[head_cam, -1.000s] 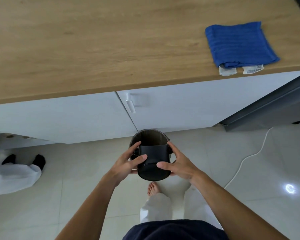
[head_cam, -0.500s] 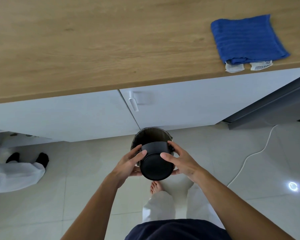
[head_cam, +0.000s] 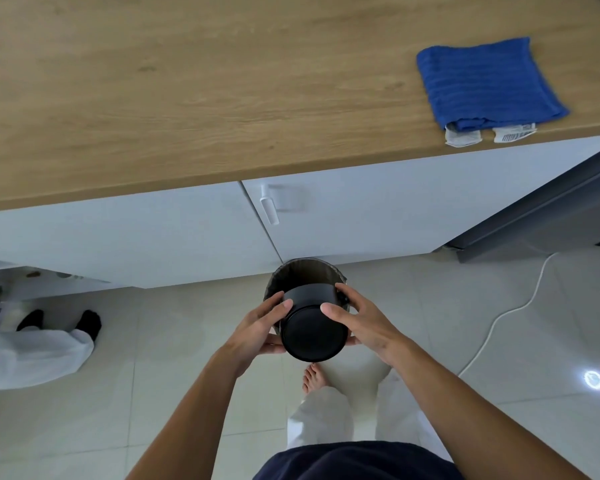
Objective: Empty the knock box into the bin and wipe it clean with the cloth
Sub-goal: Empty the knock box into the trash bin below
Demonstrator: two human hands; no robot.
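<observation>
I hold the black cylindrical knock box (head_cam: 313, 332) in both hands, tipped over so its flat base faces me and its mouth points down and away. My left hand (head_cam: 258, 325) grips its left side and my right hand (head_cam: 362, 322) its right side. Just beyond it on the floor stands the small bin (head_cam: 303, 273) with a dark liner, its opening partly hidden by the box. The folded blue cloth (head_cam: 484, 83) lies on the wooden counter (head_cam: 187, 91) at the right, near the front edge.
White cabinet doors with a handle (head_cam: 269, 209) run under the counter. A white cable (head_cam: 499, 318) trails across the tiled floor at right. Another person's legs in white trousers and black socks (head_cam: 32, 344) are at left. My bare foot (head_cam: 310, 377) is below the box.
The knock box has tipped further over the bin, its base now turned more towards me. Both hands keep their grip.
</observation>
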